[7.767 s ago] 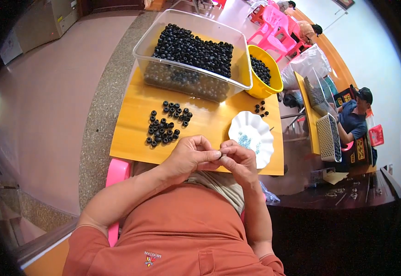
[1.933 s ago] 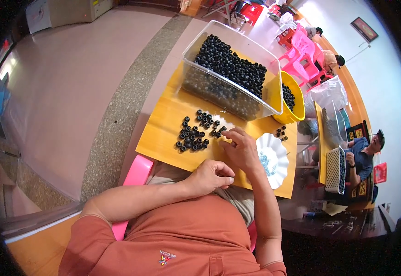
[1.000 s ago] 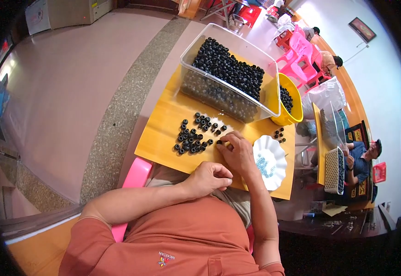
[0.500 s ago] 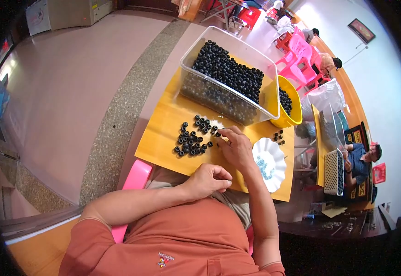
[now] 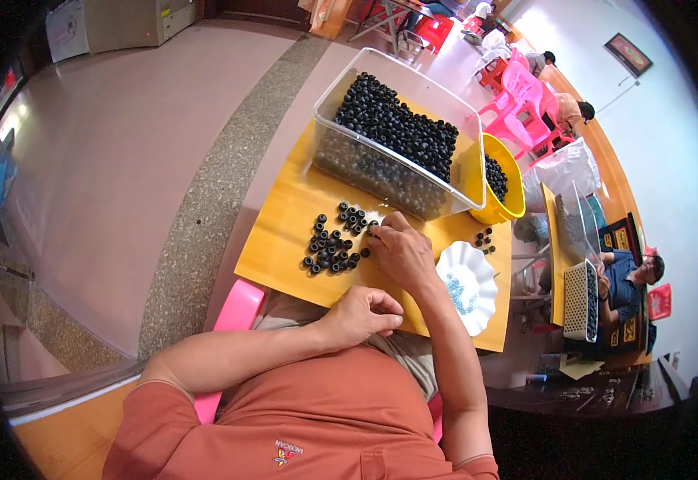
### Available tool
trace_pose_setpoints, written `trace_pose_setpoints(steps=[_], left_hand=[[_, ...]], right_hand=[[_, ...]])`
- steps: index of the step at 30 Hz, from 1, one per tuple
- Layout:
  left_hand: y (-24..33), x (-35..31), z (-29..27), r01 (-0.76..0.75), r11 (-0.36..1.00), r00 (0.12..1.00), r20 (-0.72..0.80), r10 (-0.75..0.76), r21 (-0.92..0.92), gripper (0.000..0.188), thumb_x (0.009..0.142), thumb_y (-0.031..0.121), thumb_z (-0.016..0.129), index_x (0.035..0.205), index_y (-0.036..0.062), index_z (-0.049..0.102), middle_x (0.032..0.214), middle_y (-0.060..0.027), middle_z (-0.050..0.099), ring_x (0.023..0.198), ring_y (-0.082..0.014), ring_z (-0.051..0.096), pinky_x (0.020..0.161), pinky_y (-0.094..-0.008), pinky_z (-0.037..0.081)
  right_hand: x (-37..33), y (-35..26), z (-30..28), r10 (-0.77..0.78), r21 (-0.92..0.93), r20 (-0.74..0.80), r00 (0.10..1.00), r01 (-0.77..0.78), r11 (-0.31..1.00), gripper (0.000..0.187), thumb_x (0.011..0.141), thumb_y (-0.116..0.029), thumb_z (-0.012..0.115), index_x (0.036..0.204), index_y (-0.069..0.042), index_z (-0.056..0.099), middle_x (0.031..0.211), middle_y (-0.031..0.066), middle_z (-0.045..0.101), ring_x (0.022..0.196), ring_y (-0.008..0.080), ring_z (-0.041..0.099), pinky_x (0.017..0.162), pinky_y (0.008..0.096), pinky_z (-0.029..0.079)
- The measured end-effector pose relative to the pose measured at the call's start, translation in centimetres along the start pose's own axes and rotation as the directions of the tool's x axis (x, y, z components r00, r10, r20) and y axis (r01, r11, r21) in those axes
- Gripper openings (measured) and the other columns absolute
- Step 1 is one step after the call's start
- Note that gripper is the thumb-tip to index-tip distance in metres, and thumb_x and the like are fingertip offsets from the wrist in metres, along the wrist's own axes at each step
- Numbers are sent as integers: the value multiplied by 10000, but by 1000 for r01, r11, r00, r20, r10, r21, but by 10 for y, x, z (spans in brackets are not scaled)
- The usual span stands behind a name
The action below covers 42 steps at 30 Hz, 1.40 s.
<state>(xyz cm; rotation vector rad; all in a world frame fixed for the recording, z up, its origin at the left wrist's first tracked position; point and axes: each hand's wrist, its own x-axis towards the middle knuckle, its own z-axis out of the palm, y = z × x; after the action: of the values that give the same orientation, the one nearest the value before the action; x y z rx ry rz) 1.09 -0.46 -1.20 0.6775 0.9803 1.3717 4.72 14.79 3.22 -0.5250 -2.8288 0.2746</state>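
Observation:
Small round black hollow pieces point(image 5: 330, 250) lie in a loose cluster on the wooden table. At the cluster's right side my right hand point(image 5: 403, 252) reaches down, its fingers bent and closed at a single black hollow piece point(image 5: 373, 226). The fingertips partly hide that piece. Closer to my body, my left hand point(image 5: 359, 314) rests by the table's near edge, fingers curled toward the thumb. Whatever it may hold is too small or hidden to make out. Right of my right forearm sits a white scalloped plate point(image 5: 483, 274) with tiny bluish bits on it.
A clear plastic bin point(image 5: 381, 154) full of black pieces stands at the table's far side. Beside it is a yellow bucket point(image 5: 499, 210) with more. Several black pieces point(image 5: 485, 240) lie near the right edge. Another person point(image 5: 625, 276) sits at the right behind a white basket point(image 5: 579, 300).
My right hand has shifted a little left and away from me, bringing its fingertips to a black piece at the cluster's edge. My left hand stays almost where it was.

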Motion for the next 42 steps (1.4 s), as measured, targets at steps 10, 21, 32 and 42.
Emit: trace_pose_setpoints(steps=[10, 21, 32, 42], left_hand=[[-1, 2, 0, 10, 999, 1000, -11, -10, -40, 165, 863, 93, 674, 978, -16, 627, 868, -57, 664, 745, -108, 639, 691, -247, 552], [3, 0, 1, 7, 1000, 1000, -11, -7, -23, 161, 862, 91, 676, 975, -14, 631, 859, -59, 663, 736, -108, 632, 700, -243, 543], [0, 2, 2, -31, 999, 999, -17, 30, -18, 146, 859, 59, 659, 976, -26, 645, 863, -70, 665, 746, -120, 629, 688, -250, 529], [2, 0, 1, -73, 994, 996, -57, 68, -82, 126, 861, 39, 651, 962, -34, 635, 839, -66, 658, 727, -118, 627, 693, -253, 532]], right_hand=[[4, 2, 3, -7, 14, 16, 1000, 7, 1000, 181, 808, -181, 601, 941, -108, 699, 972, 110, 591, 818, 324, 632, 712, 427, 493], [6, 4, 8, -32, -63, 96, 995, 38, 997, 131, 819, -121, 623, 929, -60, 663, 937, 106, 582, 787, 317, 618, 683, 416, 493], [-33, 7, -15, -31, 372, -244, 969, 123, 920, 136, 828, -12, 639, 959, -17, 603, 958, 119, 634, 780, 229, 643, 667, 313, 515], [-73, 16, -2, 317, 822, -109, 942, -94, 561, 113, 810, 25, 680, 910, 14, 630, 814, 35, 625, 728, 80, 568, 653, 218, 468]])
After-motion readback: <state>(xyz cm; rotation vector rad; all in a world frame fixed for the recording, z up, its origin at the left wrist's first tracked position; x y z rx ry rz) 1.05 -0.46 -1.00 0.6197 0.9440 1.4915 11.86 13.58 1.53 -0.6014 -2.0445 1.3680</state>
